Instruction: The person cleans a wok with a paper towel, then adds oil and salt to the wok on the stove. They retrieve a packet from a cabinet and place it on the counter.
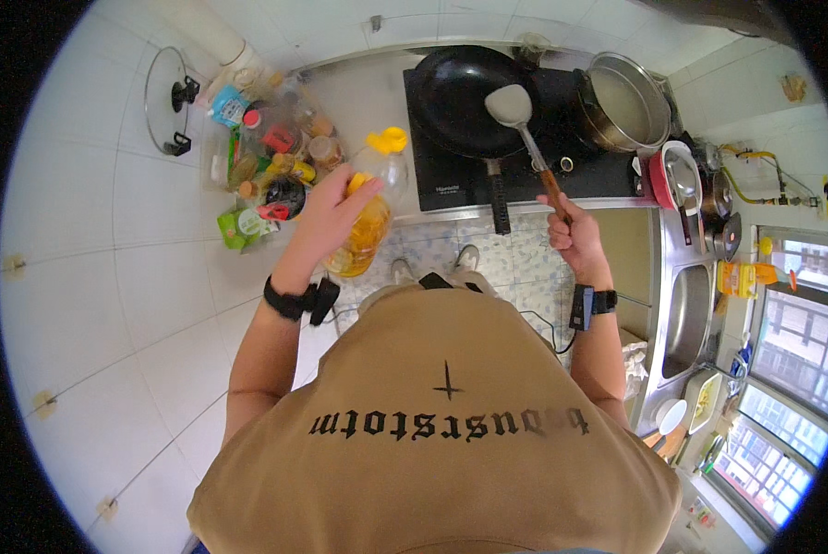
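My left hand (334, 211) is closed around the upper part of a clear bottle of yellow oil (362, 239) with a yellow cap, held at the counter's front edge. Just behind it stands another clear bottle (389, 166) with a yellow cap. My right hand (573, 232) grips the wooden handle of a metal wok spatula (509, 106). The spatula's blade is over the right part of a black wok (455, 90), which sits on the black cooktop (448, 190) with its handle pointing towards me. The wok's visible inside is dark.
Seasoning bottles and jars (282, 138) crowd the counter's left end, near a green packet (244, 228). A glass lid (166, 100) hangs on the left wall. Right of the wok stands a large metal pot (621, 100), then a red basin (660, 180) and a steel sink (685, 322).
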Demonstrator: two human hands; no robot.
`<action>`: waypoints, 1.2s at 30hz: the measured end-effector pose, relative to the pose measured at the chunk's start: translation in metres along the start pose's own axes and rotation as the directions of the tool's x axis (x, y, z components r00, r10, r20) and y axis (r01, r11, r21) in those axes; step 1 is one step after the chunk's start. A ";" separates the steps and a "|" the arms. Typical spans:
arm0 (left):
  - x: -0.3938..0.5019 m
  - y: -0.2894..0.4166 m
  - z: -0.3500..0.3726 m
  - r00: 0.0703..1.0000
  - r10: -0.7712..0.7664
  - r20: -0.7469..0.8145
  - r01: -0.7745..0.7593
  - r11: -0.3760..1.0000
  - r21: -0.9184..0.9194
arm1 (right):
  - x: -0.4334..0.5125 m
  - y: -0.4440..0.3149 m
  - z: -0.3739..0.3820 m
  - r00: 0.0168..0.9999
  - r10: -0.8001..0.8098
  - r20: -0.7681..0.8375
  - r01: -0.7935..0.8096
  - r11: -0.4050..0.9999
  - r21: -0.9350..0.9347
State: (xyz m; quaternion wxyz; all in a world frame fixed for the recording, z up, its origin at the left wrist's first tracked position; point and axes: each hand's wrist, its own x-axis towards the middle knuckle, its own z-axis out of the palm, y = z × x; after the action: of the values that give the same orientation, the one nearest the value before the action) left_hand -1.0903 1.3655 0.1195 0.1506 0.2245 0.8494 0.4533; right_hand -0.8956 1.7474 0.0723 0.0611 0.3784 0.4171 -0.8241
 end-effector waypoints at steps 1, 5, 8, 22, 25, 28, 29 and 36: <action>0.019 0.007 0.014 0.999 -0.019 0.045 0.018 0.999 0.029 | 0.004 -0.003 -0.004 0.998 0.037 0.043 -0.037 0.999 0.008; 0.082 0.024 0.070 0.994 -0.019 0.107 0.002 0.988 0.155 | 0.019 -0.011 -0.022 0.980 0.101 0.172 -0.111 0.993 0.049; 0.113 0.026 0.098 0.994 -0.021 0.103 -0.005 0.971 0.240 | 0.028 -0.016 -0.037 0.953 0.134 0.271 -0.158 0.985 0.070; 0.165 0.033 0.136 0.958 -0.213 0.190 0.128 0.916 0.381 | 0.055 -0.043 -0.070 0.872 0.234 0.429 -0.263 0.965 0.007; 0.169 0.035 0.140 0.951 -0.243 0.192 0.143 0.894 0.425 | 0.057 -0.047 -0.073 0.861 0.232 0.453 -0.266 0.964 0.012; 0.176 0.033 0.143 0.934 -0.297 0.198 0.165 0.851 0.498 | 0.057 -0.051 -0.075 0.860 0.236 0.453 -0.267 0.964 0.004; 0.177 0.032 0.144 0.939 -0.283 0.195 0.156 0.857 0.492 | 0.057 -0.052 -0.075 0.863 0.237 0.445 -0.263 0.965 -0.004; 0.183 0.020 0.146 0.932 -0.292 0.213 0.150 0.849 0.507 | 0.059 -0.054 -0.076 0.868 0.269 0.418 -0.286 0.958 -0.021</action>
State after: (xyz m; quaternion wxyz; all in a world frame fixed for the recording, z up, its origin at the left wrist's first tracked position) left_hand -1.1750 1.5721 0.0471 0.2611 0.2167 0.9252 0.1701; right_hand -0.9159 1.8511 0.0394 0.2583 0.2512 0.3185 -0.8768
